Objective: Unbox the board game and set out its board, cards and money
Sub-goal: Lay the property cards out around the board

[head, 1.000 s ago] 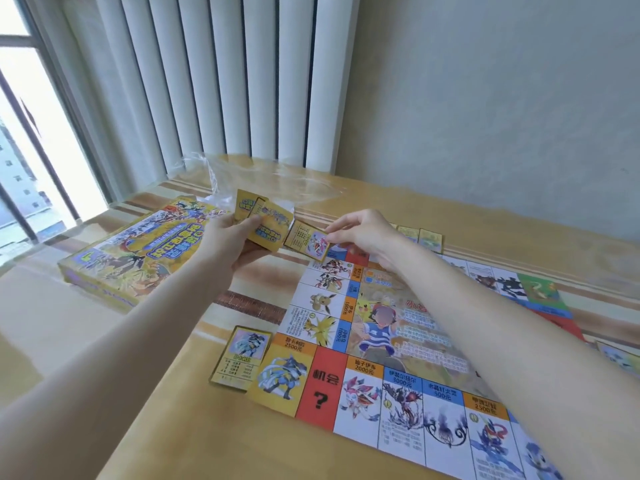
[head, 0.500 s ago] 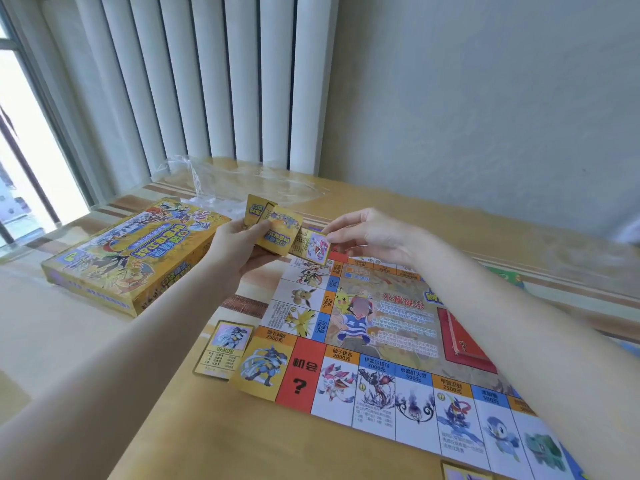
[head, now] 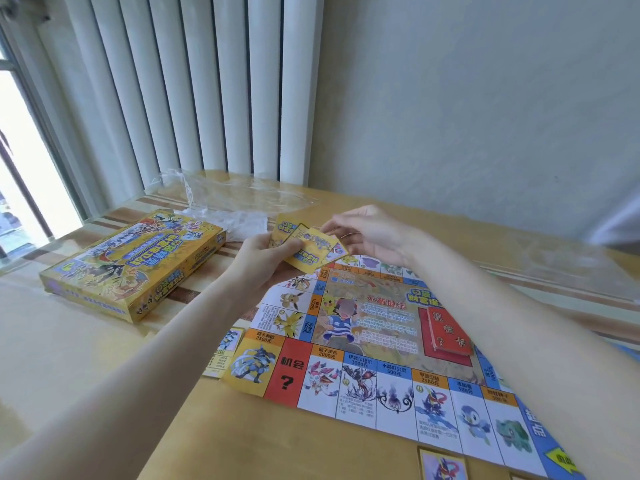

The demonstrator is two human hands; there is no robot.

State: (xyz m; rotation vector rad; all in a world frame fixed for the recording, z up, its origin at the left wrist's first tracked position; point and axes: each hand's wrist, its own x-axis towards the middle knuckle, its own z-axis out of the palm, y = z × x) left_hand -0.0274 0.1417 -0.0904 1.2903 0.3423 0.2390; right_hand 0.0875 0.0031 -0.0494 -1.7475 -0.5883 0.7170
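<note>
The game board lies unfolded on the table, picture side up. A red stack of chance cards rests on its middle right. My left hand grips a fan of yellow-backed cards above the board's far left corner. My right hand pinches a card at the right side of that fan. Single cards lie beside the board: one card at its left edge, another card at its near edge. The yellow game box lies closed to the left.
A clear plastic bag and white wrapping lie at the table's far side, behind the box. White vertical blinds and a window stand beyond. The wooden table has a striped band along its far edge.
The view has swung left and up. My right hand has come closer to the fan, and its card now overlaps the fan's right side. The left hand still holds the cards.
</note>
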